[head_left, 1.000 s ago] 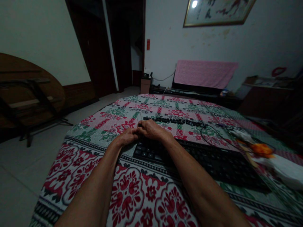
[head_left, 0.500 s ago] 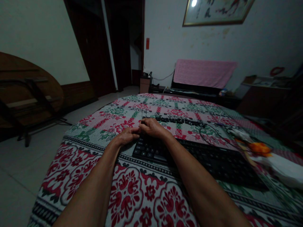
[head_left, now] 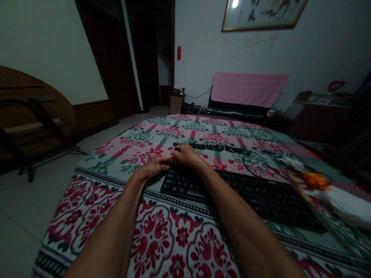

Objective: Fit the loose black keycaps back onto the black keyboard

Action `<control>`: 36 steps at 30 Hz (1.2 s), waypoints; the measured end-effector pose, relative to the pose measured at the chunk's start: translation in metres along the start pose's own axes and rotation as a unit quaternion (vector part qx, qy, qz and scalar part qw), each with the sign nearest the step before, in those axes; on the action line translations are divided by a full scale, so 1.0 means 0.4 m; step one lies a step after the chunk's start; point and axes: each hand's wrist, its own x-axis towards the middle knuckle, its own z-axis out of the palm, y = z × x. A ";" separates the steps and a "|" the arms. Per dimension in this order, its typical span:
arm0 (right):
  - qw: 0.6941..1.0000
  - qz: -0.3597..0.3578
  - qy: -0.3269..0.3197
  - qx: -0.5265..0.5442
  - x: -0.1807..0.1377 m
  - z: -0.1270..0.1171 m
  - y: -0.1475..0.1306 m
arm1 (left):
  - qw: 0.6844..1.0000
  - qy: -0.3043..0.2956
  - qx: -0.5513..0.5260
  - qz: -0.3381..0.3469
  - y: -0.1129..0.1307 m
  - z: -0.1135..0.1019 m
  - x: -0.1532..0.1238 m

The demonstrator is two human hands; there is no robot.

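Right hand (head_left: 185, 155), curled, contents indeterminable, is the nearer hand; keyboard (head_left: 178, 184) extends lengthwise rightward from its grip.

Dim, cool light right across the room here! Far beyond the keyboard (head_left: 275, 200), one hard white glare burns on the framed picture (head_left: 263, 16); left of that keyboard, the doorway (head_left: 146, 50) sinks nearly black. Its right-hand keys melt into murk, the white bundle (head_left: 349, 204) beside them goes soft, and wide-angle stretch slants the outer edges.
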 end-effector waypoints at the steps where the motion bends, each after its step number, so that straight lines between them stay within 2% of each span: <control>1: 1.000 0.002 0.002 -0.015 -0.002 -0.003 -0.007 | 1.000 0.003 0.004 0.001 0.001 0.000 0.000; 8: 0.985 -0.072 0.010 -0.154 -0.027 -0.018 -0.066 | 1.000 0.014 0.011 -0.002 0.004 0.003 0.003; 15: 0.964 -0.141 -0.034 -0.224 -0.053 -0.013 -0.086 | 0.998 0.054 0.014 -0.004 0.003 0.007 0.005; 19: 0.967 -0.148 -0.022 -0.204 -0.053 -0.019 -0.080 | 0.997 0.071 0.000 -0.009 0.014 0.016 -0.002; 27: 0.983 -0.153 -0.012 -0.096 -0.040 -0.041 -0.046 | 0.998 0.061 0.014 0.005 0.037 0.017 -0.015; 31: 0.984 -0.144 -0.003 -0.106 -0.040 -0.039 -0.045 | 0.993 0.085 0.076 0.004 0.052 0.026 -0.008; 36: 0.987 -0.131 -0.014 -0.093 -0.039 -0.040 -0.050 | 0.965 0.154 0.207 0.038 0.056 0.036 0.008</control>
